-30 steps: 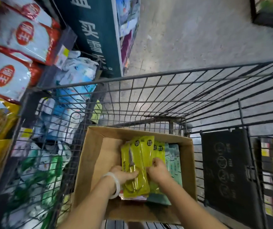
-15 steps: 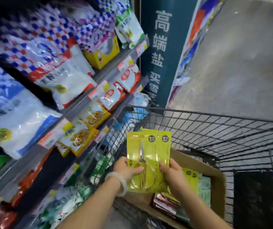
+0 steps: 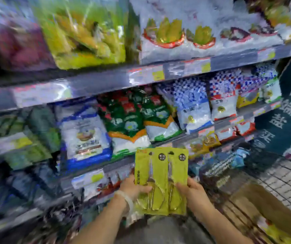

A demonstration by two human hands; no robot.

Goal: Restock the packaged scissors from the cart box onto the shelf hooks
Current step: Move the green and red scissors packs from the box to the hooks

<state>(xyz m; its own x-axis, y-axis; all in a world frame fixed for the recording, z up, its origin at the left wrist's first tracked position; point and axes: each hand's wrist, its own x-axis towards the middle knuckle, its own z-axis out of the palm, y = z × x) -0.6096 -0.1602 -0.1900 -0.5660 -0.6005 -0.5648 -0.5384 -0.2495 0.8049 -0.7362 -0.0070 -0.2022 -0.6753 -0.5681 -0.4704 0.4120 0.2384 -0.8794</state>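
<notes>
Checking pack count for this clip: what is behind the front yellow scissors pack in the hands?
A second yellow scissors pack sits behind the front pack, offset right; left hand and right hand grip them. Further packs behind would be covered.

I saw grey shelves (image 3: 106,83) stacked one above another, blurred, with price labels (image 3: 156,74) along their front edges. Bagged goods (image 3: 128,124) stood packed side by side on them, blue-checked packs (image 3: 190,103) further right.
</notes>
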